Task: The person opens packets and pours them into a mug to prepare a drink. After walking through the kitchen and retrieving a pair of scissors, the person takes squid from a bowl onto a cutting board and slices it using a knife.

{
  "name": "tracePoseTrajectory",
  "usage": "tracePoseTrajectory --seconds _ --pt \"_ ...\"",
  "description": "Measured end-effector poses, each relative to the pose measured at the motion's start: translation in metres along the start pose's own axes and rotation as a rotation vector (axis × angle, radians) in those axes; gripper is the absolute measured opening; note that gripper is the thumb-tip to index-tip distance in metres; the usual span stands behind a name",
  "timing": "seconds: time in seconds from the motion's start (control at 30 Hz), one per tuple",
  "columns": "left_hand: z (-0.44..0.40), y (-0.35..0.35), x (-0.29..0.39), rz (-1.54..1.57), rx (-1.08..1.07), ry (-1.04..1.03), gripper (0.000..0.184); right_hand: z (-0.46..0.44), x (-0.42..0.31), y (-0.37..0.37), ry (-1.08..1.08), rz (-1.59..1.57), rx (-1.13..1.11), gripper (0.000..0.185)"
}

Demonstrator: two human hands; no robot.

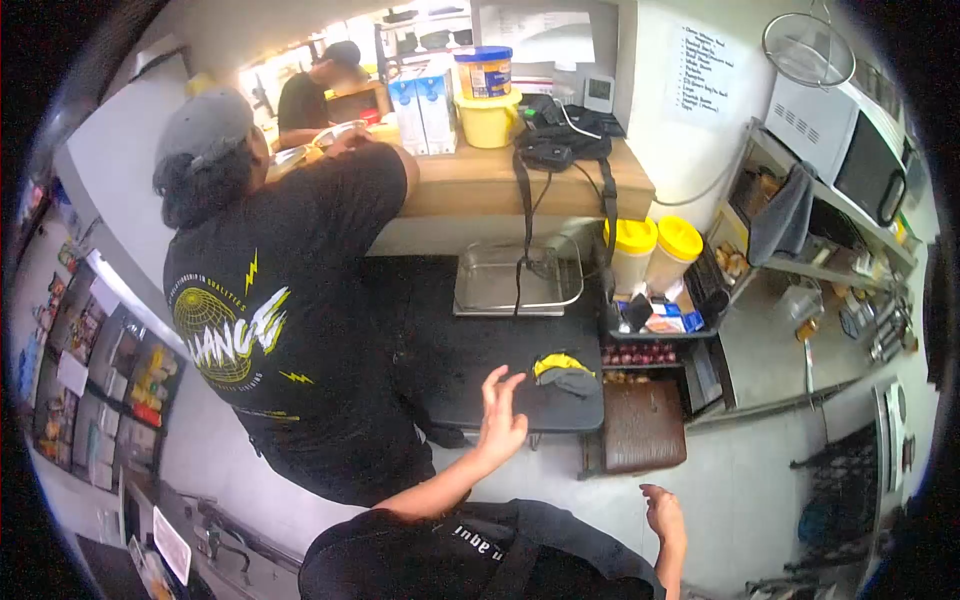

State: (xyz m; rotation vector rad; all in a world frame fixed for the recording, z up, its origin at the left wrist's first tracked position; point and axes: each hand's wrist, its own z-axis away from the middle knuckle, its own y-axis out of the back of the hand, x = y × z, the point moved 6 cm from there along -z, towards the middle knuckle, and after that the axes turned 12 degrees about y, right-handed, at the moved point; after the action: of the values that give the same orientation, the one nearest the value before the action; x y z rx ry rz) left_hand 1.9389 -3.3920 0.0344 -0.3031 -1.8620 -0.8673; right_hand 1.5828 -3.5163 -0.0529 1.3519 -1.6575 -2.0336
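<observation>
My left hand [500,428] is raised in front of me with its fingers apart and bent, holding nothing. Beyond it is a black table [470,350], where a crumpled grey and yellow cloth-like item [566,374] lies near the right end. A clear rectangular pan [518,285] stands at the table's back. Lower and to the right, my right hand [660,508] hangs over the floor, fingers loosely bent and nothing visible in it. Closest to that hand is a brown padded stool [645,428].
A co-worker in a black shirt [240,290] stands close on my left, reaching onto the wooden counter [450,185]. Two yellow-lidded containers [652,250] stand right of the pan. A metal worktable [790,350] and shelf with a microwave [838,140] line the right side.
</observation>
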Motion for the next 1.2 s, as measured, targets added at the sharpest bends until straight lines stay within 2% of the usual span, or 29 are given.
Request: tracePoseTrajectory --seconds 0.03,0.1,0.17,0.23,0.27,0.3,0.37,0.43,0.5,0.63,0.67,0.73,0.77,0.83,0.87,0.9,0.97,1.0,1.1,1.2 --pt "-0.005 -0.004 0.006 -0.039 0.066 0.009 0.067 -0.018 0.010 0.010 0.018 -0.007 -0.002 0.028" --pt "-0.016 -0.018 0.018 -0.028 0.113 0.002 0.064 -0.052 0.021 0.029 0.149 0.234 0.005 0.025" --pt "-0.026 -0.030 0.028 -0.016 0.158 0.001 0.061 -0.080 0.023 0.045 0.203 0.208 0.026 0.032" --pt "-0.042 -0.037 0.048 -0.103 0.257 -0.090 0.058 -0.104 0.011 0.062 -0.039 0.011 -0.065 0.047" --pt "-0.053 -0.040 0.054 -0.071 0.270 -0.089 0.059 -0.113 0.007 0.065 -0.064 0.004 -0.124 0.058" --pt "-0.066 -0.040 0.059 -0.074 0.284 -0.082 0.059 -0.120 0.017 0.058 -0.050 0.007 -0.133 0.058" --pt "-0.102 -0.033 0.077 -0.115 0.354 -0.203 0.060 -0.131 0.036 0.032 0.107 0.039 -0.144 0.059" --pt "-0.149 -0.019 0.092 -0.089 0.420 -0.330 0.057 -0.138 0.053 0.012 0.108 0.004 -0.220 0.056" --pt "-0.203 0.000 0.099 -0.082 0.496 -0.397 0.050 -0.144 0.071 -0.012 0.129 0.144 -0.472 0.050" --pt "-0.311 0.040 0.098 -0.087 0.665 -0.553 0.027 -0.166 0.075 -0.012 0.074 0.132 -0.469 0.044" --pt "-0.334 0.047 0.092 -0.071 0.673 -0.551 0.027 -0.170 0.076 -0.012 0.047 0.138 -0.484 0.042" --pt "-0.373 0.060 0.082 -0.206 0.824 -0.596 0.023 -0.190 0.062 -0.004 -0.054 0.185 -0.527 0.041" --pt "-0.388 0.061 0.068 -0.196 0.831 -0.600 0.023 -0.203 0.057 -0.003 -0.055 0.194 -0.518 0.041" --pt "-0.407 0.046 0.045 -0.535 0.753 -0.544 0.025 -0.214 0.060 -0.012 -0.139 0.189 -0.551 0.041" --pt "-0.405 0.048 0.047 -0.450 0.859 -0.659 0.024 -0.220 0.069 -0.021 -0.048 0.163 -0.532 0.036" --pt "-0.407 0.048 0.046 -0.449 0.865 -0.658 0.024 -0.233 0.064 -0.022 -0.045 0.168 -0.530 0.036" --pt "-0.409 0.047 0.035 -0.442 0.815 -0.539 0.020 -0.247 0.047 -0.029 -0.123 0.081 -0.570 0.039" --pt "-0.409 0.048 0.033 -0.449 0.822 -0.542 0.020 -0.254 0.068 -0.060 0.004 0.136 -0.772 0.052" --pt "-0.406 0.052 0.033 -0.400 0.845 -0.615 0.018 -0.278 0.044 -0.056 0.064 0.200 -0.640 0.042" --pt "-0.405 0.054 0.031 -0.359 0.765 -0.621 0.017 -0.309 0.033 -0.062 0.084 0.249 -0.580 0.038"
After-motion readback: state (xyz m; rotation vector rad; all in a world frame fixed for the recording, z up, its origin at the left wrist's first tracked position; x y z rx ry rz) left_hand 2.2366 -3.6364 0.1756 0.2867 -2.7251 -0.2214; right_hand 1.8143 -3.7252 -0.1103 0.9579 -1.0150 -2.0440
